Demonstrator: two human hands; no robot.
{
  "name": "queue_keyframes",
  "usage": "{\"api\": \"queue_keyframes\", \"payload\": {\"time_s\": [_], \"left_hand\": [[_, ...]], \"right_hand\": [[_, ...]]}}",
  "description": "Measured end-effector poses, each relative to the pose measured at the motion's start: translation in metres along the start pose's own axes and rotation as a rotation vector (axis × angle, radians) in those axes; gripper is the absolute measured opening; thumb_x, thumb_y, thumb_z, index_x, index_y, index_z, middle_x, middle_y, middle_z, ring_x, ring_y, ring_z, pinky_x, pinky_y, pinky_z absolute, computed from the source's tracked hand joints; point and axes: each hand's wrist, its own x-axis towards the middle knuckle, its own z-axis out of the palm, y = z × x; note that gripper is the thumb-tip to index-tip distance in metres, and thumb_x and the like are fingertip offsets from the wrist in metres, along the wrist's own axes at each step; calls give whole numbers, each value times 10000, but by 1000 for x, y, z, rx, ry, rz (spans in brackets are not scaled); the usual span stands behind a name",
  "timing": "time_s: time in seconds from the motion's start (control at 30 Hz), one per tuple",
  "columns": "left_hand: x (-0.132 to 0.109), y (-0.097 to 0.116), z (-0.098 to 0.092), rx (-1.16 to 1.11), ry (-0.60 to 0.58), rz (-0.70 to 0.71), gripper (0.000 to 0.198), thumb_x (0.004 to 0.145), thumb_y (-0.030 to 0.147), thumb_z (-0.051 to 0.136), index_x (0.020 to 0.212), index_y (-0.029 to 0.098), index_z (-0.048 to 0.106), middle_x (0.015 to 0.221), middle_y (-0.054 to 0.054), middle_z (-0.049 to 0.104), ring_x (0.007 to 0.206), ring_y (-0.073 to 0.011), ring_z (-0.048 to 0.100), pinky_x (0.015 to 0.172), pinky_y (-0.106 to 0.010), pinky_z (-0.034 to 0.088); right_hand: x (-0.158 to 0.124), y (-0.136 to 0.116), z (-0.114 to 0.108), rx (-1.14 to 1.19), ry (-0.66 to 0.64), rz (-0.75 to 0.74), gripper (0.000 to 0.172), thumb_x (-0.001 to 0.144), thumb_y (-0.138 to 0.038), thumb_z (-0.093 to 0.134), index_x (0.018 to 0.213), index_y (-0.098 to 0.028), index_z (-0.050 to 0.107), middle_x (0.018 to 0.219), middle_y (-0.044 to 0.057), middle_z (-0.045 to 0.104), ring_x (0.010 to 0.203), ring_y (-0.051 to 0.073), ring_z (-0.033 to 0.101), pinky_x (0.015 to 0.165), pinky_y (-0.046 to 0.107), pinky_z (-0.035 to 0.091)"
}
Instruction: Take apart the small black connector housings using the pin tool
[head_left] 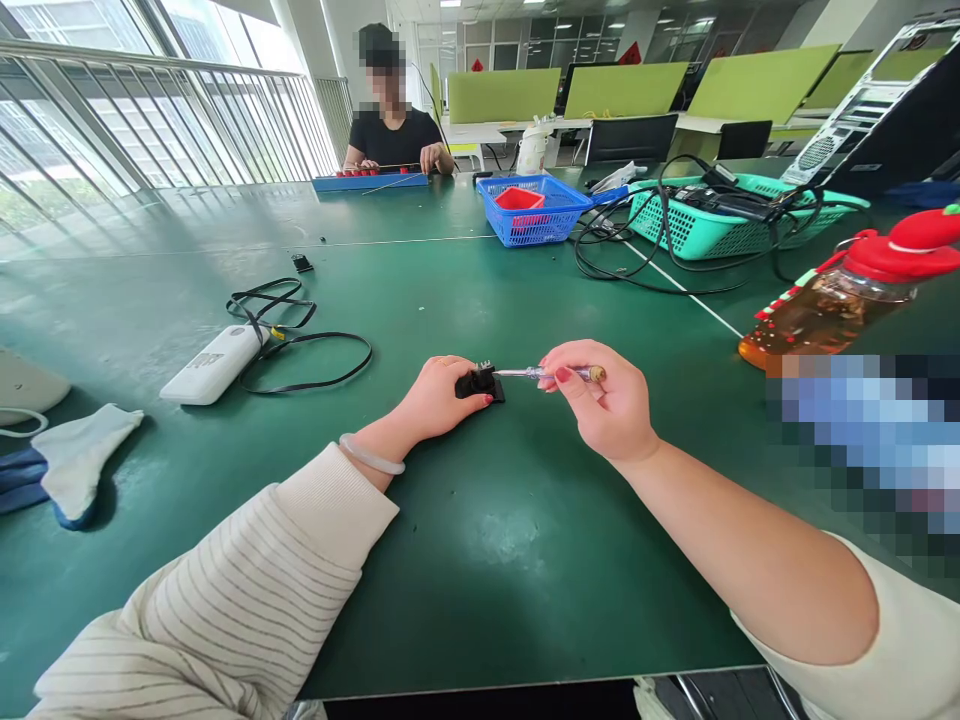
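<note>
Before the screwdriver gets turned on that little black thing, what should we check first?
1. Part steady: left hand holds the small black part on the green table: ok.
2. Tool held: right hand has its grip closed on the screwdriver: ok.
3. Tip reaches the part: ok.
4. Tip seated in a screw: cannot tell, too small.
5. Room: black cable and red-capped bottle lie apart from both hands: ok.

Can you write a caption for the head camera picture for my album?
Left hand holds a small black part on the green table; right hand aims a screwdriver at it.
</note>
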Motion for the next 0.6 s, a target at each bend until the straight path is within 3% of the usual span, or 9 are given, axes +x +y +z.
{"api": "queue_keyframes", "payload": {"time_s": [0.23, 0.37, 0.47, 0.6], "left_hand": [[-1, 0, 0, -35, 9, 52, 325, 789, 412, 707, 1063, 236, 715, 1203, -59, 702, 1214, -295, 575, 1123, -470, 397], [-2, 0, 0, -47, -12, 78, 308, 803, 410, 683, 1063, 251, 726, 1203, -53, 701, 1226, -294, 568, 1131, -479, 391], [-3, 0, -1, -54, -26, 66, 399, 779, 397, 699, 1150, 251, 708, 1260, -65, 673, 1287, -310, 518, 1142, -489, 385], [-3, 0, -1, -51, -20, 17, 458, 756, 397, 718, 1188, 247, 698, 1287, -72, 656, 1305, -318, 497, 1145, -493, 389]], "right_hand": [[1, 6, 2, -181, 20, 92, 233, 944, -401, 579, 813, -221, 647, 809, 44, 682, 694, 171, 661, 651, 334, 574], [1, 8, 1, -231, 111, 170, 269, 939, -430, 573, 791, -214, 632, 753, 34, 667, 660, 169, 649, 600, 316, 556], [1, 4, 0, -212, 149, 140, 281, 952, -420, 549, 769, -218, 620, 713, 25, 645, 646, 165, 635, 590, 308, 537], [0, -3, 0, -163, 58, 45, 278, 968, -381, 512, 763, -222, 612, 717, 30, 636, 656, 166, 612, 617, 320, 518]]}}
